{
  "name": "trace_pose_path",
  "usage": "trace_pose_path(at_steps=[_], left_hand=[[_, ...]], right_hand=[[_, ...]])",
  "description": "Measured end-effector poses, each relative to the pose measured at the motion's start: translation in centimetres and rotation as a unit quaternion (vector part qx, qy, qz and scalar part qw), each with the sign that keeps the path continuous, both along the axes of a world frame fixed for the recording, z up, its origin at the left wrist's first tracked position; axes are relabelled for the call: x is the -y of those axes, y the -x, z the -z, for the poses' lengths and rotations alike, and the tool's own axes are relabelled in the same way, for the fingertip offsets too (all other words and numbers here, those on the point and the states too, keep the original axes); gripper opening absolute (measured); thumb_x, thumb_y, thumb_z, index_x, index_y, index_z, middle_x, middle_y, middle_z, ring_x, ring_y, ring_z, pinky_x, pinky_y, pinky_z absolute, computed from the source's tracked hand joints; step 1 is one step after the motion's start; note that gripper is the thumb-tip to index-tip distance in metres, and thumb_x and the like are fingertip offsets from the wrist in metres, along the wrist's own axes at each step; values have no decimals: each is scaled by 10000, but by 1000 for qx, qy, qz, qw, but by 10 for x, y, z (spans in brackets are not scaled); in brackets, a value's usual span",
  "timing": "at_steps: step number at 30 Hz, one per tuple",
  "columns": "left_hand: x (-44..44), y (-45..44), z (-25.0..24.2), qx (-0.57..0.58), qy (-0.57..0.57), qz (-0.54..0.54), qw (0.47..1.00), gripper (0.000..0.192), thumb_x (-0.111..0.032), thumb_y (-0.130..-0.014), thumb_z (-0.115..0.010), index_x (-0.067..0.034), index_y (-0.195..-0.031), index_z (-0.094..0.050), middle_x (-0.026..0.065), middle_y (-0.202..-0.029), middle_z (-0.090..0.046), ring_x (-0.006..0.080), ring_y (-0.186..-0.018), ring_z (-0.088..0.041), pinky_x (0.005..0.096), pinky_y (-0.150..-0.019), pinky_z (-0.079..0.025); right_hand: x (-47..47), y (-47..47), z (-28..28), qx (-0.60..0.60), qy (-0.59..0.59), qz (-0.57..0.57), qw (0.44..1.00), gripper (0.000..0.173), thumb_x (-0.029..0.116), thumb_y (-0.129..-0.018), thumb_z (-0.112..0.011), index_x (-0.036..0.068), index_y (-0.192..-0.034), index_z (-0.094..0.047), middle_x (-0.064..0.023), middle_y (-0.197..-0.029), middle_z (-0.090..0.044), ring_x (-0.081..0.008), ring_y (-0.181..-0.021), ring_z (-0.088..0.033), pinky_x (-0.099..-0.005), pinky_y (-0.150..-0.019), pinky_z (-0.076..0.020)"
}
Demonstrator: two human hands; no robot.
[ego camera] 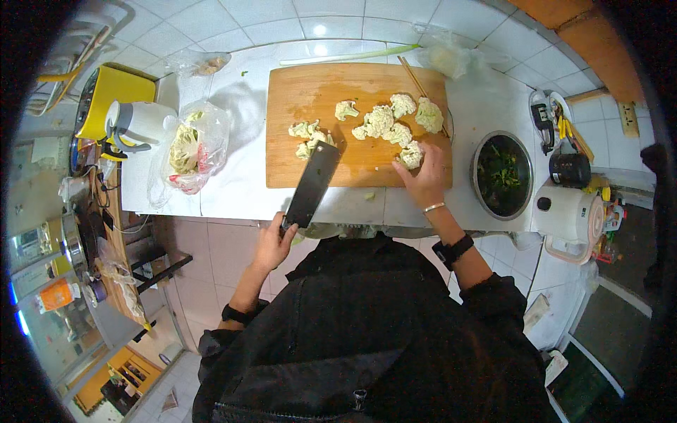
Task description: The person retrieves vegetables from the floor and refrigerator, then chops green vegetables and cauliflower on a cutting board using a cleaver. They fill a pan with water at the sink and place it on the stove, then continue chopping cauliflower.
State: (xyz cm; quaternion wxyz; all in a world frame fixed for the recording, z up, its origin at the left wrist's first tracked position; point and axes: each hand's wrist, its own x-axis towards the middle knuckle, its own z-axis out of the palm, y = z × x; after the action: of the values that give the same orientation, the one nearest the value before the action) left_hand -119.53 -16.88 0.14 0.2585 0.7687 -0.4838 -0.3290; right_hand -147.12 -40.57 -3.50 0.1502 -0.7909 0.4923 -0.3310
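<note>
My left hand (273, 244) grips the handle of a dark-bladed cleaver (314, 182). The blade slants up over the front edge of a wooden cutting board (359, 172). Its tip is beside a small group of cauliflower florets (307, 130) on the board's left side. On the right, my right hand (427, 172) has its fingers and thumb around a cauliflower floret (410, 156). Several larger florets (380, 120) lie close together just beyond that hand. One floret (346, 110) sits apart near the middle. A pair of chopsticks (415, 79) rests at the board's right, partly hidden by a floret.
A plastic bag (217, 132) holding cauliflower (184, 150) stands left, near a white kettle (140, 122) and a yellow appliance (121, 94). Right of the board is a metal bowl (476, 185) of leafy greens, then a rice cooker (566, 214). A scallion (349, 55) lies behind the board.
</note>
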Motion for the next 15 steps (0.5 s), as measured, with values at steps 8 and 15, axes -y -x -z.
trace_pose_path(at_steps=[8,15], left_hand=[[-9,1,-4,47,6,-2,999,289,-189,-911,-611,-38,-1128,-497,261,-703,-599,451,-665,-610,455,-528,-453],[-29,5,-6,67,9,-12,998,262,-184,-915,-580,-73,-1136,-493,227,-733,-626,459,-689,-605,534,-573,-471]], right_hand=[[-5,-14,8,136,-214,-197,947,437,79,-780,-666,28,-1189,-523,-128,-1196,-508,-248,-1100,-549,-342,-884,-522],[-4,-75,3,96,-266,-264,922,418,82,-828,-618,49,-1225,-488,-120,-1237,-494,-260,-1121,-539,-359,-907,-509]])
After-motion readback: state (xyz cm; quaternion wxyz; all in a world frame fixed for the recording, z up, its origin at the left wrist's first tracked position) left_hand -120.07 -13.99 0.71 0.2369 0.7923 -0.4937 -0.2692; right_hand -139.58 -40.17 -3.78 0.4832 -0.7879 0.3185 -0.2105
